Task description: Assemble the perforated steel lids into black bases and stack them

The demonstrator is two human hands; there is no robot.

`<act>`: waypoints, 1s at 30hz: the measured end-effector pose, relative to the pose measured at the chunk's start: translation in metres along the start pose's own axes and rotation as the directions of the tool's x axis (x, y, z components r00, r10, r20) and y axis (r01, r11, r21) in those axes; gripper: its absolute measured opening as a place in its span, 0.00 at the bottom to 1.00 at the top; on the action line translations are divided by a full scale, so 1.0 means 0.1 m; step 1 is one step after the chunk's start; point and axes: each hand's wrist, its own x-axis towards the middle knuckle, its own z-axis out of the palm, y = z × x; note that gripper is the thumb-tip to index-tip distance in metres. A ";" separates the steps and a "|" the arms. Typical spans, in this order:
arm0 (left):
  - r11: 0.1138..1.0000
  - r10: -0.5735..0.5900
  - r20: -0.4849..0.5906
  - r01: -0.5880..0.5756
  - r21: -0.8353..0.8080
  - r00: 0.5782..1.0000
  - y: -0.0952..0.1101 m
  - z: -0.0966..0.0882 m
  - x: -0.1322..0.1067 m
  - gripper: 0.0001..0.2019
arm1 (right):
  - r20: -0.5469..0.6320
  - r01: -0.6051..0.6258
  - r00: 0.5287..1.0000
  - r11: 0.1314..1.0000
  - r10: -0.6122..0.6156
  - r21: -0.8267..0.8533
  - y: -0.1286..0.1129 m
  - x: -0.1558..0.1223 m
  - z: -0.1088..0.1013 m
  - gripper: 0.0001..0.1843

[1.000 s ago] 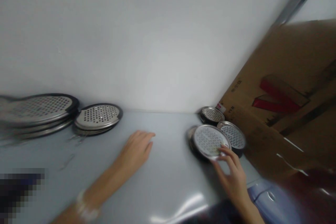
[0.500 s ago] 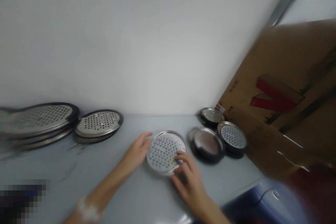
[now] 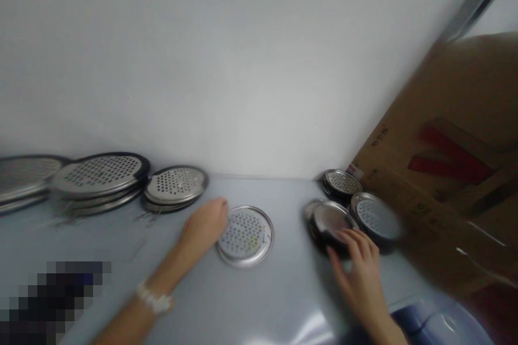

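A perforated round metal plate (image 3: 243, 234) with a shiny rim lies on the table in front of me, with small yellowish spots near its lower right. At its left edge is my left hand (image 3: 206, 221), closed, with its fingertips mostly hidden; I cannot see whether it grips the rim. Farther right, my right hand (image 3: 358, 264) has its thumb and fingers around the near edge of a smooth round metal dish (image 3: 329, 218), which lies on top of a small dark-edged stack.
Perforated plates stand in stacks along the wall: a wide stack (image 3: 103, 175), a smaller one (image 3: 176, 183) and two at right (image 3: 342, 182) (image 3: 374, 215). A cardboard box (image 3: 445, 172) borders the right side. Something blue and glossy (image 3: 441, 318) sits at bottom right.
My right hand has left the perforated plate and moved right to the smooth dish. My left hand stays at the plate's left edge, now more curled. The view has shifted slightly left.
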 end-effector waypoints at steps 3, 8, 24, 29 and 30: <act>0.991 0.131 0.012 -0.131 -0.043 0.991 0.05 0.01 -0.04 0.29 | 0.068 0.002 0.998 0.998 0.002 -0.059 0.33 -0.03 -0.01 0.20; 0.969 0.248 0.223 -0.236 -0.078 0.943 0.20 0.08 -0.15 0.50 | 0.062 0.065 0.996 0.998 -0.066 0.019 0.58 -0.07 0.02 0.16; 0.998 0.028 0.051 -0.031 0.063 0.998 0.09 -0.02 -0.05 0.41 | 0.277 0.268 0.866 0.853 -0.417 0.449 -0.36 -0.16 -0.11 0.18; 0.999 0.021 0.031 -0.022 0.041 0.999 0.08 -0.05 -0.07 0.41 | 0.411 0.146 0.803 0.811 -0.431 0.566 -0.46 -0.20 0.03 0.17; 0.999 0.019 0.043 -0.021 0.050 0.999 0.09 -0.05 -0.08 0.41 | 0.444 0.110 0.798 0.824 -0.407 0.556 -0.48 -0.17 0.03 0.17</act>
